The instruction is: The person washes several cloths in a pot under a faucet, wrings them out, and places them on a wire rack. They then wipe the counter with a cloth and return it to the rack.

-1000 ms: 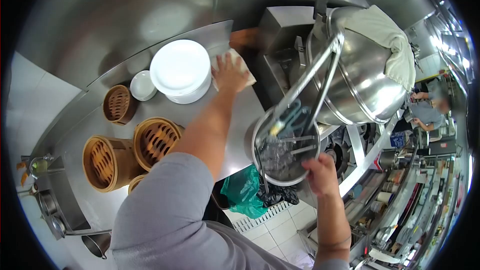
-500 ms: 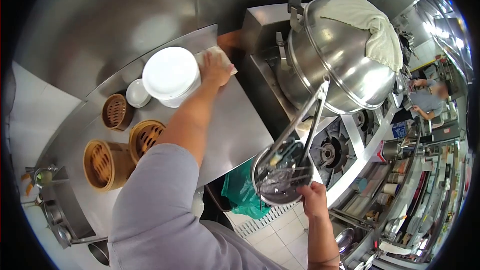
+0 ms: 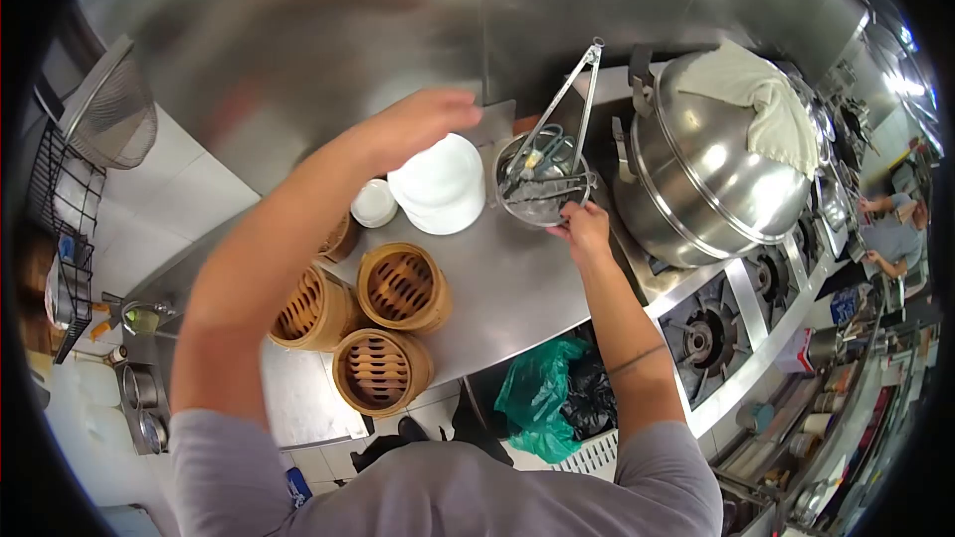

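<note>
My right hand (image 3: pixel 585 230) grips the near rim of a round metal container (image 3: pixel 544 209) at the back right of the steel counter. Inside it stand long metal tongs (image 3: pixel 591 62), scissors (image 3: pixel 553 139) and other utensils I cannot make out. A bit of beige cloth (image 3: pixel 488 153) seems to show at the container's left side. My left hand (image 3: pixel 430 122) is raised over the back of a stack of white plates (image 3: pixel 438 189), fingers stretched out, with nothing seen in it. Small white dishes (image 3: pixel 374 203) sit left of the stack.
Several bamboo steamers (image 3: pixel 403 286) stand at the counter's front left. A large domed steel pot (image 3: pixel 711 159) with a towel (image 3: pixel 761 99) fills the right, beside gas burners (image 3: pixel 701 333). A green bag (image 3: pixel 542 398) hangs below the counter edge. A co-worker (image 3: pixel 892 237) stands far right.
My right hand has brought the container with its tongs from in front of the stove to the back of the counter. My left hand has let go of the cloth and moved left over the plates.
</note>
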{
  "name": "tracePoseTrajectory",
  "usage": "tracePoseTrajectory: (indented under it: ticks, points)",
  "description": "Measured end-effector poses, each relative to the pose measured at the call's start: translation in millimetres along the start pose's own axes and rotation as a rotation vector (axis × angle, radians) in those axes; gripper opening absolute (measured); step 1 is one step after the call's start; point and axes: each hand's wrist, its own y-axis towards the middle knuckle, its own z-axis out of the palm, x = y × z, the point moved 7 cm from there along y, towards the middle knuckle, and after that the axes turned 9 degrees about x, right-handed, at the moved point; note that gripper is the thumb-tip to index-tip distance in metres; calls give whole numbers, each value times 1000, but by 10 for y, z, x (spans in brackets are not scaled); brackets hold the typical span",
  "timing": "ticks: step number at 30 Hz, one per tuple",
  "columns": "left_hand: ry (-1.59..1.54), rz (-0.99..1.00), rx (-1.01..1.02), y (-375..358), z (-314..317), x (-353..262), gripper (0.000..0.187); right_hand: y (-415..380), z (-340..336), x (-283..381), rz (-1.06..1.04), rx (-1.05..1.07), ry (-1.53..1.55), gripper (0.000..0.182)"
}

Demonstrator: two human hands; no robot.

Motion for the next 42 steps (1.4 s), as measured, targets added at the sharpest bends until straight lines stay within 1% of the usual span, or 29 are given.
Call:
tracePoseTrajectory:
  ticks: [3, 5, 7, 8, 11, 12, 13, 14, 16, 17, 18, 19, 20, 21, 22, 23, 24, 26, 27, 29, 30, 33, 34, 35, 37, 38, 40, 41, 42]
  points:
    - [296, 199, 67, -1171, -70, -254, 50, 530, 266, -80, -57, -6, 27, 8]
    - [454, 63, 57, -1974, -89, -298, 43, 861, 375, -194, -38, -28, -15, 5]
    - [648, 191, -4, -2657, -113, -333, 45, 1104, 433, -322, -28, -50, -56, 6]
    - [648, 135, -61, -2981, -175, -239, 44, 1196, 441, -412, 1, -48, -18, 6]
    - [543, -41, -331, -3934, -338, 218, 42, 1470, 471, -625, 42, 10, 2, 9]
    - [542, -47, -337, -4204, -260, 372, 42, 1433, 479, -619, 48, -45, -96, 11]
    - [385, -56, -505, -4525, -279, 532, 40, 1380, 439, -632, 56, -104, -190, 13]
    - [227, -61, -669, -4821, -339, 676, 39, 1476, 387, -696, 78, -58, -288, 22]
    - [261, -96, -731, -5314, -413, 844, 37, 1535, 284, -791, 109, -50, -227, 36]
    - [291, -145, -809, -5631, -411, 887, 36, 1544, 225, -803, 95, -51, -296, 48]
    - [352, -175, -870, -5838, -446, 824, 31, 1380, 270, -703, 69, -42, -335, 51]
    - [407, -206, -960, -6133, -534, 838, 28, 1225, 339, -603, 176, -128, -388, 51]
    - [433, -270, -1051, -6405, -634, 810, 26, 1011, 474, -460, 126, -161, -435, 53]
    - [509, -183, -1153, -6630, -750, 720, 23, 1053, 512, -422, 63, -121, -426, 54]
    - [425, -143, -1268, -6859, -863, 661, 22, 1397, 498, -439, -260, 67, -244, 57]
    - [486, -75, -1322, -7109, -991, 596, 22, 894, 756, -83, -316, -65, -541, 58]
    - [522, -26, -1382, -7318, -1125, 540, 22, 631, 1002, 134, -527, 10, -494, 59]
    - [610, 103, -1434, -7643, -1496, 514, 23, -9, 1503, 568, -734, 44, -545, 57]
    - [658, 174, -1431, -7787, -1725, 561, 23, -713, 1966, 849, -881, 68, -622, 52]
    - [755, 139, -1415, -8051, -2197, 701, 21, -1599, 2636, 1172, -1126, 152, -568, 46]
    - [867, 40, -1435, -8129, -2379, 751, 23, -2002, 2927, 1278, -1249, 183, -598, 44]
    - [1315, -237, -1363, -8283, -3004, 842, 36, -3273, 3883, 1370, -1358, 231, -594, 31]
    - [1283, -261, -1350, -8356, -3259, 970, 46, -3560, 4169, 1327, -1362, 224, -601, 31]
    - [1265, -385, -1331, -8411, -3517, 1122, 53, -3891, 4499, 1278, -1462, 301, -640, 27]
    - [1282, -474, -1226, -8417, -3816, 1380, 50, -4496, 5114, 1143, -1603, 408, -700, 19]
    - [1275, -470, -1229, -8466, -3905, 1389, 50, -4726, 5372, 1061, -1633, 463, -721, 19]
    - [1160, -498, -1065, -8512, -4116, 1456, 40, -5122, 5836, 920, -1696, 558, -783, 17]
    - [1165, -489, -1069, -8591, -4225, 1435, 40, -5292, 6052, 853, -1726, 598, -827, 16]
    - [1011, -334, -1219, -8735, -4332, 1391, 35, -5453, 6258, 791, -1751, 671, -803, 15]
